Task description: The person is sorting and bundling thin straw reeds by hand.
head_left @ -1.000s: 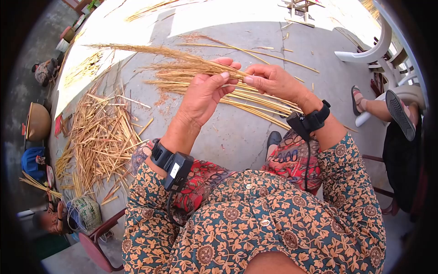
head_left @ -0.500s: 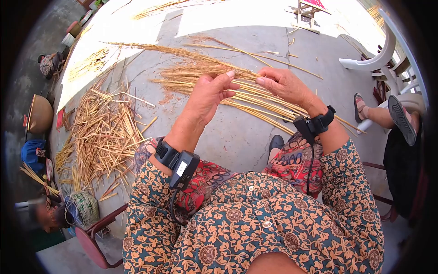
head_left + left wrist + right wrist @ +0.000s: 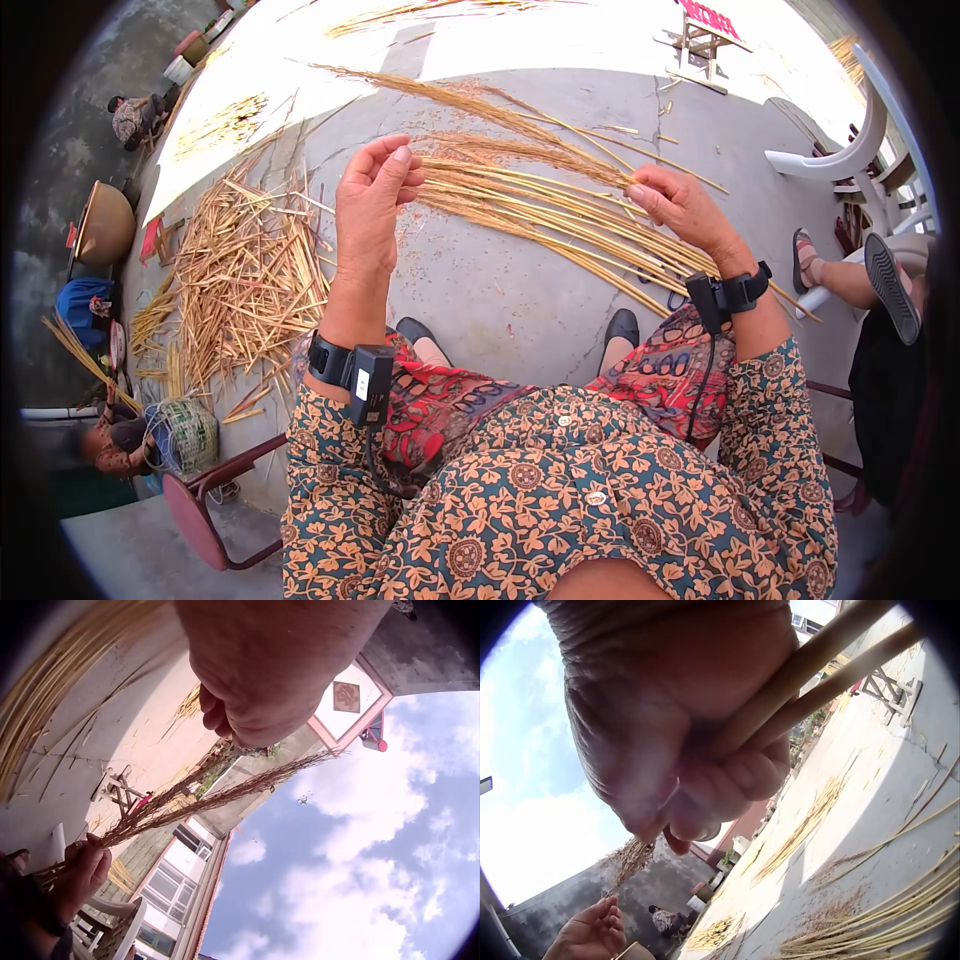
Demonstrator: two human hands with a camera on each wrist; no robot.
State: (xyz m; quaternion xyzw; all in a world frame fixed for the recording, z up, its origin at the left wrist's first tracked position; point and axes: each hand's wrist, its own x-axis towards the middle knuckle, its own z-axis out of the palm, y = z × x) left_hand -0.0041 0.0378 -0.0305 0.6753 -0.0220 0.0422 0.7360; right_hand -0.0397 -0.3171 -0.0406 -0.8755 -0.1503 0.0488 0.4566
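Note:
My right hand (image 3: 685,205) grips a couple of broomcorn stalks near the base of their brushy heads (image 3: 480,105), thumb against curled fingers. Two thick stalks (image 3: 817,664) run out of the fist in the right wrist view. Seen from the left wrist, the heads (image 3: 217,799) fan out from that hand, one longer than the other. My left hand (image 3: 375,205) is raised to the left of them with fingers loosely bent and nothing plainly held. Its fingertips are close to the shorter head's tip. Below, a row of broomcorn stalks (image 3: 560,215) lies on the floor.
A heap of cut stalk pieces (image 3: 240,280) lies on the concrete at left. Further off are a small wooden stand (image 3: 705,45) and sunlit stalks. White plastic chairs (image 3: 830,160) and another person's sandalled feet (image 3: 890,285) are at right. A person bends by a woven basket (image 3: 185,435) at lower left.
My left hand has come away from the broomcorn heads, moving left. My right hand has shifted right, still holding the stalks, and the heads now spread apart.

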